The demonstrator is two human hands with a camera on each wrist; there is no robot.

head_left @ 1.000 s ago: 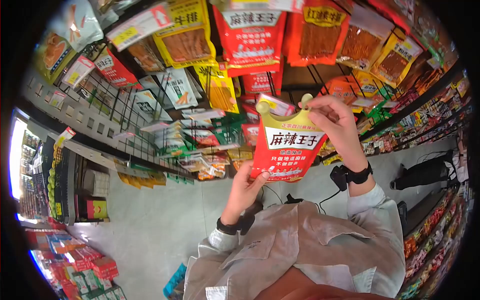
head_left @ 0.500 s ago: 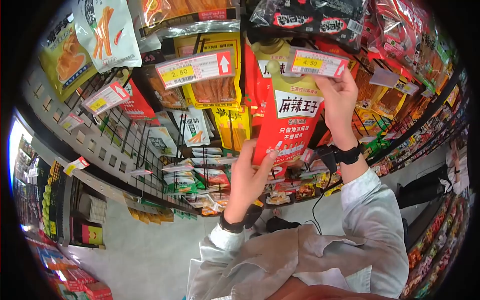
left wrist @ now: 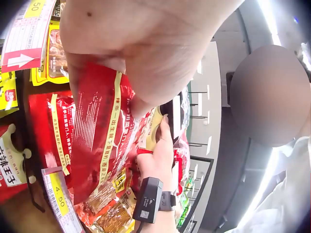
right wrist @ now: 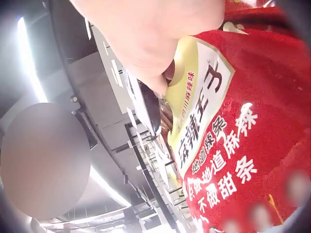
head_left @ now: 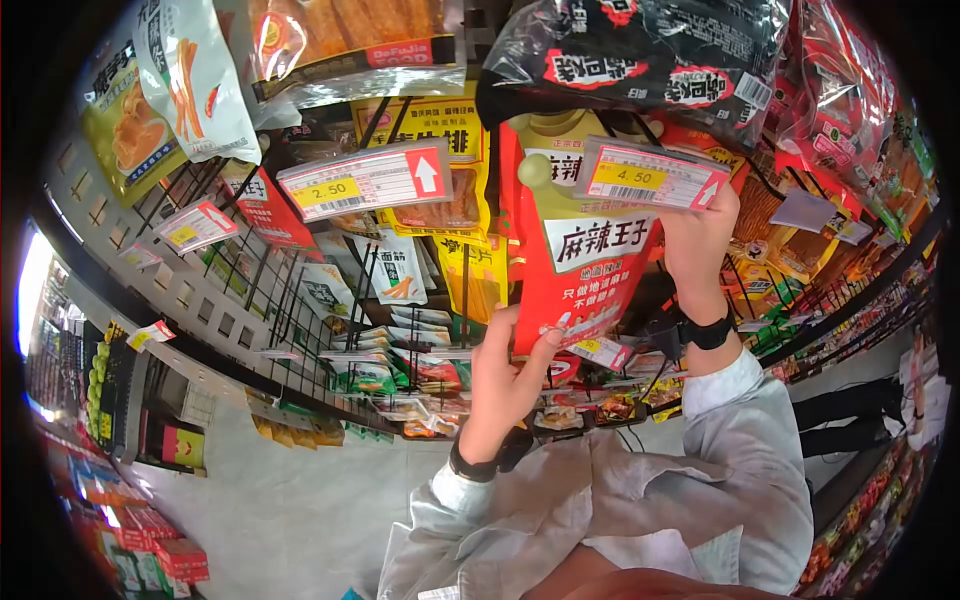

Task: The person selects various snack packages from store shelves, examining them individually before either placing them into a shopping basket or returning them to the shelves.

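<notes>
A red snack packet (head_left: 580,265) with a yellow top and white label is held up against the wire rack, its top just under the 4.50 price tag (head_left: 648,176). My left hand (head_left: 508,372) pinches the packet's lower left corner between thumb and fingers. My right hand (head_left: 700,240) grips the packet's upper right edge, its fingertips hidden behind the tag. In the left wrist view my left hand (left wrist: 146,48) pinches the packet (left wrist: 97,141), with my right hand (left wrist: 160,158) behind it. The right wrist view shows my right hand (right wrist: 146,39) on the yellow top of the packet (right wrist: 238,145).
Hanging snack packets crowd the wire rack (head_left: 250,290). Black packets (head_left: 640,50) hang directly above, more red ones behind. A 2.50 price tag (head_left: 365,180) juts out to the left. Shelves of goods (head_left: 860,290) run along the right, with grey floor (head_left: 300,490) below.
Both hands have lifted the red packet from chest height up to the rack, under the 4.50 tag. My view has tilted upward with it.
</notes>
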